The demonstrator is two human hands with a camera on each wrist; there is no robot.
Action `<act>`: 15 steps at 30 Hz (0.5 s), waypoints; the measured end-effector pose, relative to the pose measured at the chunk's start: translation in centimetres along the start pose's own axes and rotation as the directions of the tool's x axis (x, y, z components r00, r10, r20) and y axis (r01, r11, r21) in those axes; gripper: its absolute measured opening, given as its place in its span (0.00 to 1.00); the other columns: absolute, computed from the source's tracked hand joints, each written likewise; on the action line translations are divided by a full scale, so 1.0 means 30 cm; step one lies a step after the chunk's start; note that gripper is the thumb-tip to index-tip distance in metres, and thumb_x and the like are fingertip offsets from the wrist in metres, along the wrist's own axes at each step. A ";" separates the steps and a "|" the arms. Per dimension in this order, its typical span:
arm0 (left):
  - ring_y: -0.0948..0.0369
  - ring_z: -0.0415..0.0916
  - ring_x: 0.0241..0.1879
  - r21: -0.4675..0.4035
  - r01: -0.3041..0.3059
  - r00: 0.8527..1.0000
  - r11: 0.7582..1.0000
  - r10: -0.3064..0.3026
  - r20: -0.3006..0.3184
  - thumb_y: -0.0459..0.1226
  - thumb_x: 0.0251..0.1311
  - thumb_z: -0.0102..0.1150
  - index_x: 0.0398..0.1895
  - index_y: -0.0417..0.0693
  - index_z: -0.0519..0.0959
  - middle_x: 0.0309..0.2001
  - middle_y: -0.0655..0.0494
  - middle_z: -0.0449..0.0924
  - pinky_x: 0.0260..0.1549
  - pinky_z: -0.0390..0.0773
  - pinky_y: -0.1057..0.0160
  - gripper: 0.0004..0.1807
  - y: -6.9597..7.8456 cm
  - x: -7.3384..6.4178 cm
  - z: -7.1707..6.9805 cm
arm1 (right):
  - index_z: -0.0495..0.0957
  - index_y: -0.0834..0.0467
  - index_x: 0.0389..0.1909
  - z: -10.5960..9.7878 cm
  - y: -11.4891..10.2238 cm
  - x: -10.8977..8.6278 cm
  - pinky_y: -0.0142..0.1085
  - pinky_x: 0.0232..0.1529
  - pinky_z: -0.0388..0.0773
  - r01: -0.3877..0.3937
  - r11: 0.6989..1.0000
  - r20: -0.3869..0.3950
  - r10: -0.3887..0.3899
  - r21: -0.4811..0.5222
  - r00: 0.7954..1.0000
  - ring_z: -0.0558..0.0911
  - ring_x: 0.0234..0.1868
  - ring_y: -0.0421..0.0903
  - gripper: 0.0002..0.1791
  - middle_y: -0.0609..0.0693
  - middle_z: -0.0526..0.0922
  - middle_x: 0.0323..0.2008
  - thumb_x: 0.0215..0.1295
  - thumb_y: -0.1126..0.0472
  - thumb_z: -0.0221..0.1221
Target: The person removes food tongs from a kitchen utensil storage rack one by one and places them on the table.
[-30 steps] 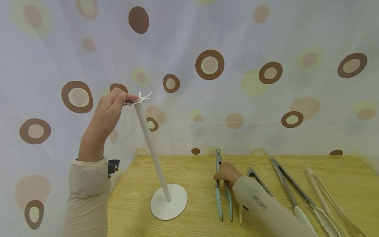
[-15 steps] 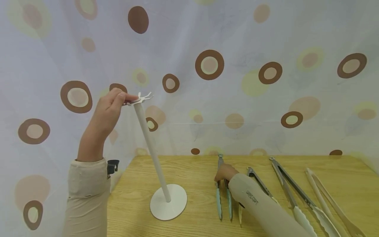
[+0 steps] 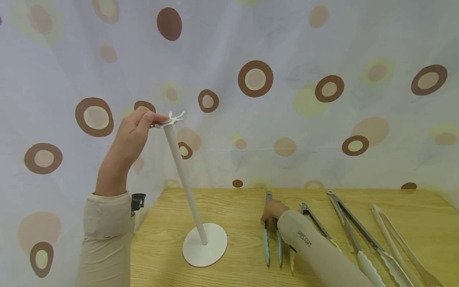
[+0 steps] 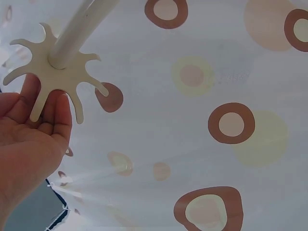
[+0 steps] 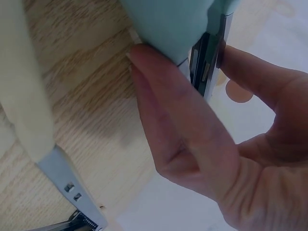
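Note:
In the head view, my left hand holds the hooked top of a white stand whose pole leans left above its round base. The left wrist view has the hooked disc from below, with fingers curled at its prongs. My right hand grips a pair of teal-tipped tongs by the metal arms. In the right wrist view, thumb and fingers lie on opposite sides of the tongs, close over the wooden table. The sleeve covers part of some smaller cream-tipped tongs beside them.
To the right lie long metal tongs with white scalloped heads and a pair of beige tongs. They rest on the wooden table. A spotted curtain hangs behind the table's back edge.
The ring end of the teal tongs has come down in the head view, and my right hand has shifted slightly down and rightward with it. The left hand and the stand stay put.

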State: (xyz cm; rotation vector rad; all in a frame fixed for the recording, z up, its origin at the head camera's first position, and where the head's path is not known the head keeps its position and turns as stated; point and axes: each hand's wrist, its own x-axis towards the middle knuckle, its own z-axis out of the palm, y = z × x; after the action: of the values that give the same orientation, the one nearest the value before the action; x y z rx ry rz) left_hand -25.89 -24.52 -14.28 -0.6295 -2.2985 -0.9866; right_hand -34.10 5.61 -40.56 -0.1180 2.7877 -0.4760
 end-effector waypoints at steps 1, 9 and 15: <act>0.64 0.65 0.40 -0.001 0.000 1.000 1.000 0.000 0.001 0.37 0.74 0.34 0.51 0.33 0.80 0.32 0.57 0.68 0.46 0.64 0.67 0.23 0.000 0.000 0.001 | 0.83 0.69 0.36 0.001 0.001 0.003 0.45 0.47 0.77 0.004 1.000 0.008 -0.004 -0.007 1.000 0.80 0.46 0.56 0.16 0.64 0.81 0.45 0.60 0.57 0.64; 0.67 0.68 0.41 -0.009 0.008 1.000 1.000 -0.008 -0.005 0.37 0.74 0.34 0.50 0.32 0.80 0.33 0.54 0.69 0.48 0.66 0.67 0.23 0.007 -0.003 0.003 | 0.84 0.65 0.36 0.130 0.112 0.259 0.46 0.42 0.78 0.004 0.997 0.035 -0.002 -0.074 0.999 0.80 0.43 0.55 0.21 0.61 0.81 0.45 0.56 0.48 0.66; 0.66 0.66 0.40 0.002 0.002 1.000 1.000 -0.002 -0.009 0.37 0.74 0.34 0.50 0.33 0.81 0.32 0.56 0.68 0.46 0.65 0.67 0.23 0.010 0.000 0.004 | 0.85 0.62 0.35 0.146 0.138 0.299 0.48 0.43 0.78 0.019 0.995 0.041 -0.015 -0.094 0.999 0.80 0.43 0.55 0.24 0.60 0.82 0.45 0.55 0.43 0.66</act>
State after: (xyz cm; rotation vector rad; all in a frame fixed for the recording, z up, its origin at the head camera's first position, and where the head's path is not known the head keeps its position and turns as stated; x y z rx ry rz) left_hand -25.74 -24.25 -14.21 -0.6207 -2.2929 -0.9862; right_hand -41.36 6.97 -48.46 -0.1710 2.7715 -0.3423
